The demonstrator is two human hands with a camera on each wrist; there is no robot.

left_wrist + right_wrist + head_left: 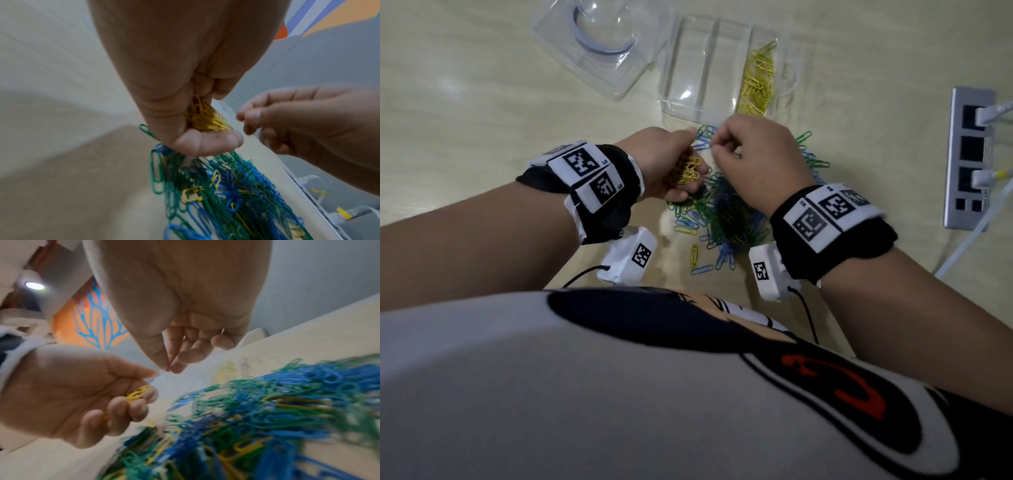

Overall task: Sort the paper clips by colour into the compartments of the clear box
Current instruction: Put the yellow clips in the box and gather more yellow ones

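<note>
A clear box (690,106) with three compartments stands at the far side of the table; yellow clips (756,80) lie in its right compartment, and I see nothing in the other two. A mixed pile of green, blue and yellow clips (726,212) (226,191) (267,410) lies in front of it. My left hand (693,161) hovers over the pile's left edge and grips a bunch of yellow clips (688,170) (205,118) (136,394) in its curled fingers. My right hand (717,145) (169,368) is just beside it, thumb and forefinger tips pressed together with no clip visible between them.
The box's clear lid (599,44) lies at the back left. A grey power strip (967,157) with plugged white cables sits at the right edge. A few loose clips (697,260) lie near the table's front edge, close to my body.
</note>
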